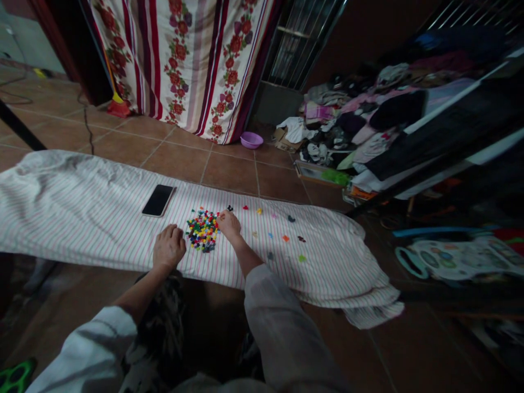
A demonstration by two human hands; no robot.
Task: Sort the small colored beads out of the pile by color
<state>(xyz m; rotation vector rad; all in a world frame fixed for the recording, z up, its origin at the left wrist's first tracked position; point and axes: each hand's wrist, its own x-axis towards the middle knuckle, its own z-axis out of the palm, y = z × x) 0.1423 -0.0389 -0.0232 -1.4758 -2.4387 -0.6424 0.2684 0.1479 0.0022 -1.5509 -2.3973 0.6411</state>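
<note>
A dense pile of small multicoloured plastic pieces (202, 230) lies on a striped cloth (123, 232). At the pile's upper right edge is my right hand (230, 225), its thumb and fingers pinched together; what they hold is too small to make out. My left hand (169, 246) rests palm down on the cloth just left of the pile, fingers loosely bent and not gripping anything visible. Right of my right hand, little single-colour groups are spread out: red pieces (245, 207), yellow pieces (259, 211), orange pieces (285, 238), light green pieces (302, 258) and several others.
A smartphone (158, 200) lies on the cloth, left of the pile. Beyond the cloth's far edge are a tiled floor (184, 156), a purple basin (251, 140), a floral curtain (200, 65) and a red broom (118, 107). Heaped clothes (368, 109) fill the right side.
</note>
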